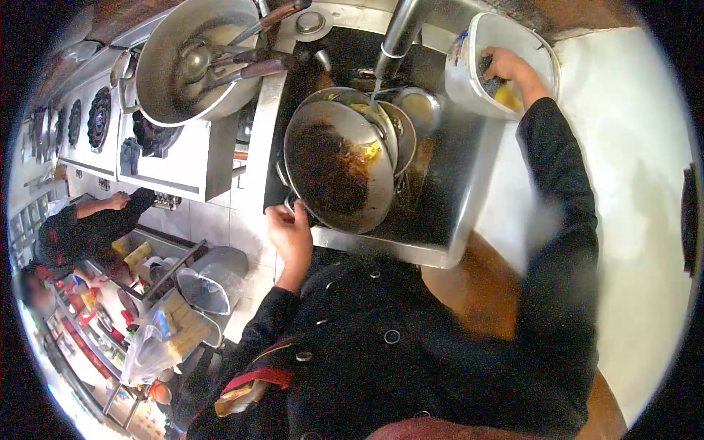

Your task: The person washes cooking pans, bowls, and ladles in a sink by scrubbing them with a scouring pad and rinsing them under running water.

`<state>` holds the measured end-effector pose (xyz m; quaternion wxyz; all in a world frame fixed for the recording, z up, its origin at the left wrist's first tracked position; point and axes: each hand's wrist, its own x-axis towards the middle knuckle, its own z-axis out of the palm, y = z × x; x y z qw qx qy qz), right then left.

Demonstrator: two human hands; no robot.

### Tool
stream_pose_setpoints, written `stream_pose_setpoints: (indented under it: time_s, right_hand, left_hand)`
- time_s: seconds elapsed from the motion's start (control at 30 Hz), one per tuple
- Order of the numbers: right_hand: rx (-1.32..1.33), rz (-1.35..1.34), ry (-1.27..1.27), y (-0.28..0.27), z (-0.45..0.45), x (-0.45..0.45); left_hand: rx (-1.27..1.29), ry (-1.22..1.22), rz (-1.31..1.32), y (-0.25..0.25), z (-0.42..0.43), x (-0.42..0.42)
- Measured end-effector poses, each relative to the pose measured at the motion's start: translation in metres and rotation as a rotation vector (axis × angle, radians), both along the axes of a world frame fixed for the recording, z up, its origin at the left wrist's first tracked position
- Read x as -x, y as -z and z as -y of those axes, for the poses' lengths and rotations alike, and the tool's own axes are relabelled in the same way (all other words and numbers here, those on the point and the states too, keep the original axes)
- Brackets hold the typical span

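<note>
My left hand grips the near left edge of a large metal pan, thumb at its rim. The pan is tilted in the sink, its inside stained with dark burnt residue and an orange-brown patch. My right hand reaches into a white plastic bucket at the sink's far right corner. Its fingers curl over a dark, rough-looking scouring pad, partly hidden by the hand. Lower in the bucket lies a yellow sponge-like piece. Water runs from the faucet onto dishes behind the pan.
Smaller metal dishes lie in the sink. To the left, a big pot holding ladles stands by the stove. Another person works at a counter at far left, near a clear plastic bin.
</note>
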<state>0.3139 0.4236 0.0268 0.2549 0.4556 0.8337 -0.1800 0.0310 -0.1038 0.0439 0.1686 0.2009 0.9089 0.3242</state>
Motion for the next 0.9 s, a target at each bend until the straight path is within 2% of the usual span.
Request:
stream_pose_setpoints:
  time_s: [0.03, 0.07, 0.13, 0.17, 0.23, 0.27, 0.3, 0.33, 0.4, 0.47, 0.5, 0.53, 0.6, 0.67, 0.73, 0.8, 0.87, 0.9]
  right_hand:
    - [0.001, -0.01, -0.002, -0.004, 0.004, 0.006]
    - [0.007, -0.006, 0.036, -0.01, 0.009, 0.01]
    - [0.007, -0.004, 0.081, -0.013, 0.011, 0.011]
    - [0.027, -0.049, 0.103, -0.01, 0.01, 0.009]
    - [0.053, -0.087, 0.131, -0.004, 0.005, 0.003]
    - [-0.13, -0.067, 0.064, -0.003, 0.003, 0.004]
    - [-0.319, -0.048, -0.006, -0.007, 0.0, 0.006]
    - [-0.32, -0.046, -0.007, -0.022, 0.009, 0.012]
    - [-0.596, -0.422, 0.236, -0.06, 0.046, 0.02]
    - [-0.497, -0.696, 0.496, -0.098, 0.123, 0.042]
    - [-0.405, -0.729, 0.545, -0.1, 0.162, 0.054]
    - [-0.312, -0.763, 0.592, -0.087, 0.192, 0.065]
    - [-0.256, -0.704, 0.363, -0.024, 0.225, 0.073]
    - [-0.07, -0.563, 0.286, 0.04, 0.242, 0.076]
    - [0.001, -0.571, 0.303, 0.068, 0.255, 0.1]
    - [0.004, -0.514, 0.223, 0.123, 0.247, 0.112]
    - [-0.032, -0.425, 0.389, 0.179, 0.228, 0.124]
    - [0.003, -0.446, 0.201, 0.196, 0.212, 0.127]
  left_hand:
    - [-0.06, -0.015, -0.027, 0.006, 0.004, 0.005]
    - [0.055, 0.037, -0.114, 0.003, 0.002, 0.02]
    - [-0.01, -0.041, 0.282, -0.004, -0.004, 0.046]
    - [-0.203, -0.158, 0.539, -0.008, -0.006, 0.047]
    - [-0.431, -0.231, 0.768, -0.03, -0.011, 0.046]
    - [-0.504, -0.28, 0.878, -0.05, -0.017, 0.044]
    - [-0.496, -0.262, 0.846, -0.072, -0.03, 0.037]
    - [-0.497, -0.263, 0.849, -0.078, -0.035, 0.039]
    - [-0.549, -0.158, 0.786, -0.085, -0.046, 0.044]
    - [-0.561, -0.177, 0.781, -0.102, -0.059, 0.044]
    - [-0.548, -0.12, 0.74, -0.107, -0.061, 0.046]
    - [-0.537, -0.065, 0.697, -0.112, -0.064, 0.048]
    - [-0.519, -0.052, 0.664, -0.125, -0.069, 0.052]
    - [-0.452, 0.067, 0.551, -0.133, -0.067, 0.056]
    - [-0.422, 0.076, 0.552, -0.138, -0.061, 0.06]
    - [-0.405, 0.08, 0.496, -0.142, -0.061, 0.061]
    - [-0.394, 0.098, 0.475, -0.141, -0.059, 0.065]
    - [-0.42, 0.082, 0.503, -0.142, -0.06, 0.066]
